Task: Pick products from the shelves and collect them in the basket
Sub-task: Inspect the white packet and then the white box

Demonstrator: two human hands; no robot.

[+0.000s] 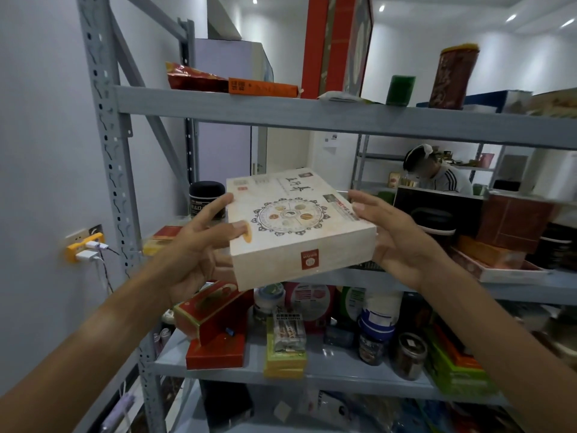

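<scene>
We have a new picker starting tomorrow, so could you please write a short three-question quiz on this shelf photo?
1. True or false: both hands hold the flat cream cardboard box with the round emblem.
2. Which stands just behind the left hand? A) a black-lidded dark jar B) a green bottle C) a blue tin
3. Fill in: the tall red box stands on the ___ shelf.

Key
1. True; the right hand grips the opposite edge.
2. A, the black-lidded dark jar.
3. Top, the grey metal shelf.

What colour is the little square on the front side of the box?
Red, on the cream box; the head view shows the square best.
</scene>
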